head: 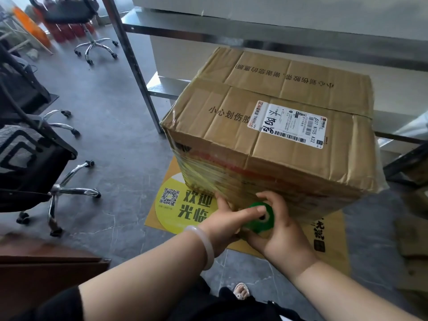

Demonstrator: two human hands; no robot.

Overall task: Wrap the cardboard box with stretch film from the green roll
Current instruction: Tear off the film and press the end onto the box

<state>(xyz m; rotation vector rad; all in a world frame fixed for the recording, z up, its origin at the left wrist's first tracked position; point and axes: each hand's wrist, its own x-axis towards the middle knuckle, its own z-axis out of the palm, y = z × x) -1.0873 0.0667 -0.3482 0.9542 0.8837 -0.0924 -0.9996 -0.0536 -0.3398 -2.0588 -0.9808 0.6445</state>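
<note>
A large brown cardboard box [289,144] with a white shipping label stands on the floor, its near side and left corner covered by shiny bands of stretch film [208,177]. The green roll [260,218] is pressed against the lower near face of the box. My left hand [228,222] holds the roll from the left, thumb stuck into its core. My right hand [280,228] cups the roll from the right and below, fingers curled over its top. A pale bangle sits on my left wrist.
A yellow floor mat [185,205] with a QR code lies under the box. Black office chairs [34,163] stand at left on the grey floor. A metal rack post [136,66] and shelf run behind the box. Flat cardboard lies at right [412,239].
</note>
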